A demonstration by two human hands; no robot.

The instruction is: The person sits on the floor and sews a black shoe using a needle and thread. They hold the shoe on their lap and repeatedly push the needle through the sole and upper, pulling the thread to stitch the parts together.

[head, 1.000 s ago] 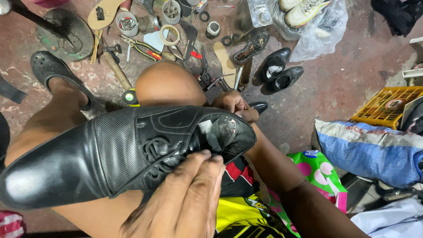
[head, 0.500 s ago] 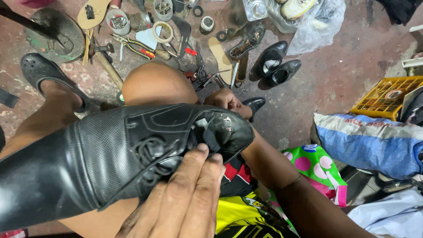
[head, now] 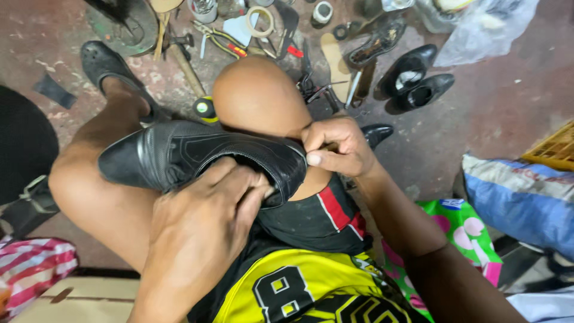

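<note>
A black leather dress shoe (head: pixel 179 152) lies across my lap, toe pointing left, heel end to the right. My left hand (head: pixel 200 224) grips its opening from below, fingers curled over the collar. At the heel edge my right hand (head: pixel 338 146) pinches the shoe's back rim between thumb and fingers. My bent knee (head: pixel 257 90) rises just behind the shoe. I wear black shorts and a yellow jersey (head: pixel 299 287).
Tools, tape rolls, pliers and a hammer (head: pixel 179 57) litter the floor ahead. A pair of black shoes (head: pixel 415 81) and a loose sole (head: pixel 335 57) lie upper right. A blue sack (head: pixel 520 197) sits right, a yellow crate (head: pixel 553 149) beyond it.
The shoe has dropped lower and farther from the camera onto my lap. My left hand has closed over its opening, and my right hand has come up onto the heel rim.
</note>
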